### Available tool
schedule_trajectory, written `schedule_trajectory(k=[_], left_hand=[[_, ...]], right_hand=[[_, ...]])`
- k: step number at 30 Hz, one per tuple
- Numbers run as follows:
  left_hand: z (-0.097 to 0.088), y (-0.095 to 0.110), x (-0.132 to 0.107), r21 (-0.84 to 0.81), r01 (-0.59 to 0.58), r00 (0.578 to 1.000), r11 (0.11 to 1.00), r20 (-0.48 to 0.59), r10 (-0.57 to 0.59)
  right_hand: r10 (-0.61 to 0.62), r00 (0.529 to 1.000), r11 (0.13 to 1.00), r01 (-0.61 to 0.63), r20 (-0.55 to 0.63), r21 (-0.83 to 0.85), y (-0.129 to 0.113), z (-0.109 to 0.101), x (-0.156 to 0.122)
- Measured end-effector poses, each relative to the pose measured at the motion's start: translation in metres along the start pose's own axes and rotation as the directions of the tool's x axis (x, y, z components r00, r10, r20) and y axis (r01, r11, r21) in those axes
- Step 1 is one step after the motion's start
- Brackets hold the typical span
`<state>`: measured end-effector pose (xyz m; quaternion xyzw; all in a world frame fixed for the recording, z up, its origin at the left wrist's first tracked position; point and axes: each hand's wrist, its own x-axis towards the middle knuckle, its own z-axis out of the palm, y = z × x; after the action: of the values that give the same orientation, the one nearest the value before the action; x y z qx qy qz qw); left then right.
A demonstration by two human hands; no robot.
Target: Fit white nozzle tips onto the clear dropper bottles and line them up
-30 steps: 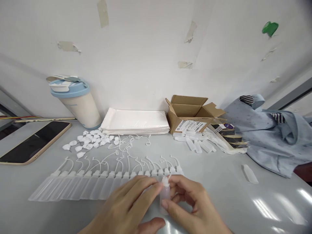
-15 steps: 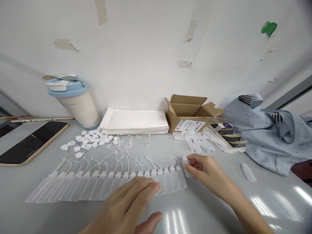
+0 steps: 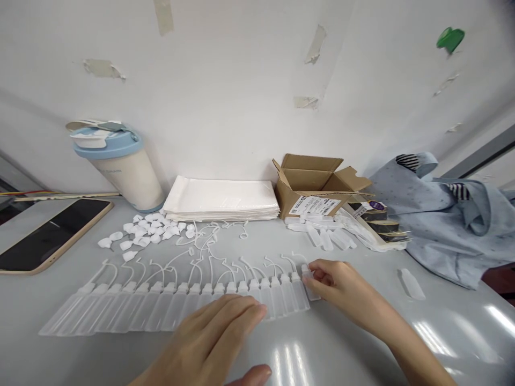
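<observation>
A row of small translucent plastic bottles (image 3: 151, 310), each with a thin bent white tube on its neck, lies side by side on the grey table. At the row's right end, my right hand (image 3: 333, 280) pinches one more such bottle (image 3: 309, 283) between thumb and fingers, close beside the last one. My left hand (image 3: 217, 332) reaches over the row's middle and covers the lower parts of several bottles. Its fingers are stretched out, with the thumb apart, and it holds nothing; whether it touches the bottles is hard to see.
Behind the row lie white caps (image 3: 151, 229) and loose white tubes (image 3: 207, 236). Farther back are a tumbler (image 3: 124, 171), stacked white envelopes (image 3: 221, 198) and an open cardboard box (image 3: 314, 187). More bottles (image 3: 328, 237) lie before the box; one bottle (image 3: 411, 284) lies alone. A phone (image 3: 52, 233) is left.
My right hand has brought its bottle slightly down and nearer the table, beside the row's right end. My left hand stays almost in place, its thumb a little lower.
</observation>
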<state>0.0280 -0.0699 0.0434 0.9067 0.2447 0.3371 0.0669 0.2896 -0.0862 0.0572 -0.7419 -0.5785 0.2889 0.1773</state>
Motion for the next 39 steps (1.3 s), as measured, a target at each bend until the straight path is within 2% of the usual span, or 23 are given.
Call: schedule_trajectory(k=[4, 9, 18, 32, 39], left_hand=[[0.0, 0.0, 0.0, -0.03, -0.003, 1.0, 1.0, 0.03, 0.004], [0.003, -0.002, 0.0, -0.063, 0.006, 1.0, 0.998, 0.016, -0.005], [0.003, -0.003, -0.002, -0.02, -0.039, 0.999, 0.999, 0.028, 0.04], [0.003, -0.002, -0.003, -0.018, -0.015, 1.0, 1.0, 0.007, 0.015], [0.003, -0.003, -0.002, 0.012, -0.012, 1.0, 1.0, 0.003, 0.012]], right_hand=[[-0.006, 1.0, 1.0, 0.006, -0.007, 0.0, 0.001, 0.0, -0.003], [0.0, 1.0, 1.0, 0.0, 0.002, -0.002, 0.004, 0.0, -0.005], [0.051, 0.993, 0.995, -0.042, 0.108, -0.085, 0.001, -0.002, -0.005], [0.057, 0.989, 0.996, -0.048, 0.137, -0.072, -0.002, -0.007, -0.005], [0.118, 0.977, 0.99, -0.101, 0.178, -0.102, 0.001, -0.013, -0.006]])
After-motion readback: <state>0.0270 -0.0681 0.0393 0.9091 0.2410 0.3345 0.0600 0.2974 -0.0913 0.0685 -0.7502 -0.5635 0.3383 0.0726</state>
